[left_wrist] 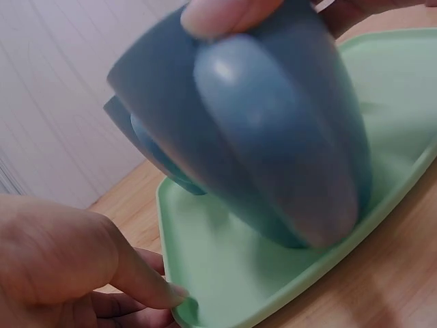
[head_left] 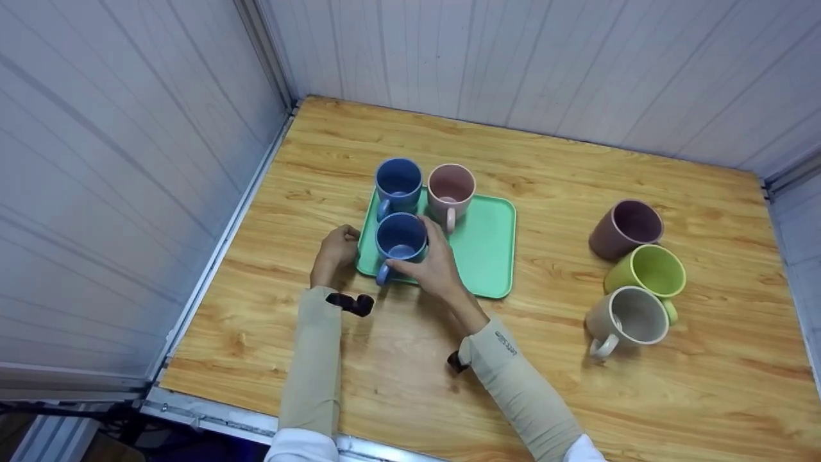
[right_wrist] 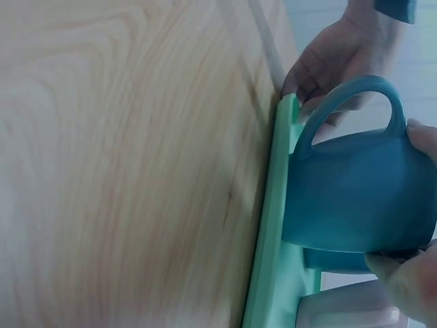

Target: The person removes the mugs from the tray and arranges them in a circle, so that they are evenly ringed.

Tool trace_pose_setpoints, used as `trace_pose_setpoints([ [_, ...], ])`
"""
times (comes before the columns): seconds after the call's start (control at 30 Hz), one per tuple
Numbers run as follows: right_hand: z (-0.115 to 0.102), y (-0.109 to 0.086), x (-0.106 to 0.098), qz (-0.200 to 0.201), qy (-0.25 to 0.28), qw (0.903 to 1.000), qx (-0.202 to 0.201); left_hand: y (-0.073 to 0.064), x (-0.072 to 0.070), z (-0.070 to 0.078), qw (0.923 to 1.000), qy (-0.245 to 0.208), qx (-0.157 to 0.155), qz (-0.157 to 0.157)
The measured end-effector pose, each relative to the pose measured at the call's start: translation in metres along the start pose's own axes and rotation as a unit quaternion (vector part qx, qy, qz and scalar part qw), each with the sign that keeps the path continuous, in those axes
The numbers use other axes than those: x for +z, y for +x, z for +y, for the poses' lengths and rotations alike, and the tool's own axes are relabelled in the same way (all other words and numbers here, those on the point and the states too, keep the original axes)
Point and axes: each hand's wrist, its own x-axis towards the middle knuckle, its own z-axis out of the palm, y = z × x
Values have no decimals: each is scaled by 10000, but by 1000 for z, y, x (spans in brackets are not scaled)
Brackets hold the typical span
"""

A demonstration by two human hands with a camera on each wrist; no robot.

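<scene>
My right hand grips a blue mug around its upper body, thumb near the handle side and fingers at the far right. This mug stands on the front left part of a green tray, its handle pointing toward me. At the tray's left edge, my left hand pinches the rim, the thumb over the inside and the other fingers outside. Behind the held mug is a second blue mug, and right of that a pink mug; both are upright at the tray's back.
To the right on the wooden table, a purple mug, a yellow-green mug and a beige mug stand close together in a row. Pale panel walls border the table at the back and sides.
</scene>
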Motion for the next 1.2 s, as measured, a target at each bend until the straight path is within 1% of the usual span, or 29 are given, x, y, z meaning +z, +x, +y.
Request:
trace_pose_setpoints([
  [0.2,-7,-6,-11,192,129,9997,-71,0,-1,0,9999,15,-107,-57],
  [0.33,-12,-12,-22,265,197,9995,-3,1,0,0,9999,57,-132,-74],
  [0.5,-18,-20,-37,242,279,9993,96,-1,1,1,9996,-68,-271,-41],
  [0.63,-20,-27,-49,326,327,9989,71,-3,1,1,9993,-176,-324,-70],
  [0.8,-20,-34,-62,573,459,9973,30,-2,1,1,9994,-221,-262,-51],
  [0.97,-17,-40,-75,791,482,9954,231,-2,1,1,9992,-248,-323,-62],
  [1.1,-14,-46,-84,969,492,9934,366,-1,1,1,9985,-375,-390,-100],
  [1.2,-11,-49,-89,1175,455,9913,385,0,1,0,9988,-354,-336,-97],
])
